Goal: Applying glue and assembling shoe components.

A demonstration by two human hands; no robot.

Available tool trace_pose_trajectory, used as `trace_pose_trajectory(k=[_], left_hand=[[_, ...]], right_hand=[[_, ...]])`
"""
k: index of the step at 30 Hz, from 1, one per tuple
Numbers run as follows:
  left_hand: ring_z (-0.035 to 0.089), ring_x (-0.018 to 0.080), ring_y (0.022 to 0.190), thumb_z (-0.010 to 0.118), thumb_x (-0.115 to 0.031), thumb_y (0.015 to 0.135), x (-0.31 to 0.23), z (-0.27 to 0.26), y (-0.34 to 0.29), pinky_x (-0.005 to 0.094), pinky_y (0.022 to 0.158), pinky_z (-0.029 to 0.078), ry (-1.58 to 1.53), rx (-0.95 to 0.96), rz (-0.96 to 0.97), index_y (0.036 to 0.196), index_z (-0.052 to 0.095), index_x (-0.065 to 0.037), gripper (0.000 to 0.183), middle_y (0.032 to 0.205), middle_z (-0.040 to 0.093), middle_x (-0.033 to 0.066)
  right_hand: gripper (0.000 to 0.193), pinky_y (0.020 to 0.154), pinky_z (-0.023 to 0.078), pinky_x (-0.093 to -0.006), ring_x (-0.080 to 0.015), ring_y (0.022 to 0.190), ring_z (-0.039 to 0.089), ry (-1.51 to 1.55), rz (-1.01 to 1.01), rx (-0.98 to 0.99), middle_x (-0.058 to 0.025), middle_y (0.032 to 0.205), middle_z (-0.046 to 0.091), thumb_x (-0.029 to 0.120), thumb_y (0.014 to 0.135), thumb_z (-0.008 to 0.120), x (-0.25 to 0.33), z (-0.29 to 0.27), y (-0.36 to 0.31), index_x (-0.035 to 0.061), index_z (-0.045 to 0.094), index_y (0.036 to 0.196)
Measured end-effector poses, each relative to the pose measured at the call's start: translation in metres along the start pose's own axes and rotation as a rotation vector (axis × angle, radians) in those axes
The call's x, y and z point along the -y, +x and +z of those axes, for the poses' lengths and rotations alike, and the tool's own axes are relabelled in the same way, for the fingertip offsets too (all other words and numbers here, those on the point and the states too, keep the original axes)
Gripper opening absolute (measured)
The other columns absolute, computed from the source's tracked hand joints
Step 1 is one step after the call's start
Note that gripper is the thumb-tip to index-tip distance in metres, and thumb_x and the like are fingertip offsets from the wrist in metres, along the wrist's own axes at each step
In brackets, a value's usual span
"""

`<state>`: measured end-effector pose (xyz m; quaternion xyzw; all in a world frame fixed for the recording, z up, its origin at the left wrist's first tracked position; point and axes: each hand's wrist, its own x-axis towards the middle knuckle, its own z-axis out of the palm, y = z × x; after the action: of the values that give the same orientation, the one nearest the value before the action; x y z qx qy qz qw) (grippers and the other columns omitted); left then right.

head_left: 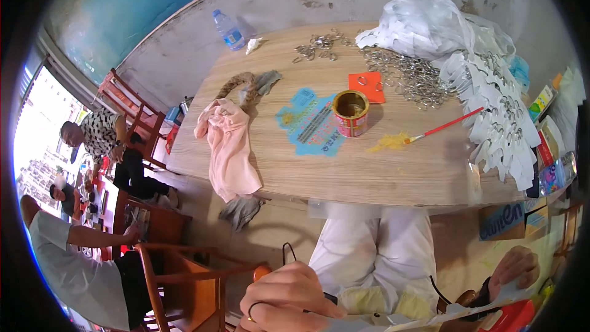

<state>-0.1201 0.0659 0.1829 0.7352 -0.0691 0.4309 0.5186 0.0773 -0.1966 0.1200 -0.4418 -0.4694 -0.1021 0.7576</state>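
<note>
Low in front of my lap, my left hand (283, 298) is closed, its fingers curled, with a dark ring on one finger. A rounded orange end (262, 270) and a thin black loop (287, 251) show beside it; what it grips is hidden. At the lower right, my right hand (515, 268) has curled fingers above a pale strip (455, 315) and a red object (517, 316); its hold is unclear. On the table ahead stands an open tin (351, 115) with brownish contents. A red-handled brush (445, 125) lies with its bristles in a yellow smear (388, 142).
Small metal rings (409, 80) heap beside white tags (501, 123) and a white plastic bag (424, 21). A pink cloth (228, 144), blue printed sheet (307, 124), orange square (367, 88) and water bottle (228, 31) lie around the wooden table (295, 181). People and chairs (187, 276) are left.
</note>
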Motion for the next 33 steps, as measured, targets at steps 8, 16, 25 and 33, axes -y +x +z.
trace_pose_trajectory(k=[8,16,25,33], left_hand=[[0.044,0.014,0.047,0.058,-0.013,0.086,0.012,0.003,-0.014,0.0287,0.048,0.035,-0.072,-0.143,0.183,0.079,0.057,-0.006,0.01,0.058,0.056,0.0051],[0.044,0.0138,0.049,0.059,-0.017,0.087,0.014,0.001,-0.026,0.0274,0.048,0.032,-0.145,-0.214,0.167,0.079,0.053,-0.009,0.013,0.062,0.057,0.0048],[0.06,0.0226,0.069,0.062,0.012,0.076,0.033,0.012,-0.034,0.0326,0.065,0.05,-0.369,-0.329,-0.399,0.086,0.052,0.005,0.016,0.078,0.061,0.0176],[0.061,0.0234,0.073,0.061,0.012,0.077,0.035,0.01,-0.036,0.033,0.066,0.05,-0.381,-0.276,-0.406,0.088,0.054,0.006,0.014,0.08,0.062,0.0182]], right_hand=[[0.007,0.041,0.044,-0.0181,-0.017,0.046,0.057,0.217,0.002,0.371,-0.0113,0.071,0.064,0.016,0.082,0.065,0.002,-0.012,0.016,0.0139,0.063,0.075],[0.015,0.058,0.054,-0.0297,-0.0265,0.072,0.066,0.23,0.072,0.676,-0.0205,0.086,0.066,0.017,0.079,0.069,0.0,-0.011,0.041,0.0062,0.067,0.09],[0.016,0.045,0.039,-0.0222,-0.0159,0.047,0.057,-0.537,0.223,-0.103,-0.0114,0.061,0.063,0.018,0.079,0.066,0.016,0.027,0.0,0.0028,0.061,0.077],[0.015,0.041,0.04,-0.0233,-0.0167,0.042,0.055,-0.47,0.011,-0.05,-0.012,0.06,0.061,0.014,0.076,0.067,0.009,0.027,0.008,0.0027,0.059,0.069]])
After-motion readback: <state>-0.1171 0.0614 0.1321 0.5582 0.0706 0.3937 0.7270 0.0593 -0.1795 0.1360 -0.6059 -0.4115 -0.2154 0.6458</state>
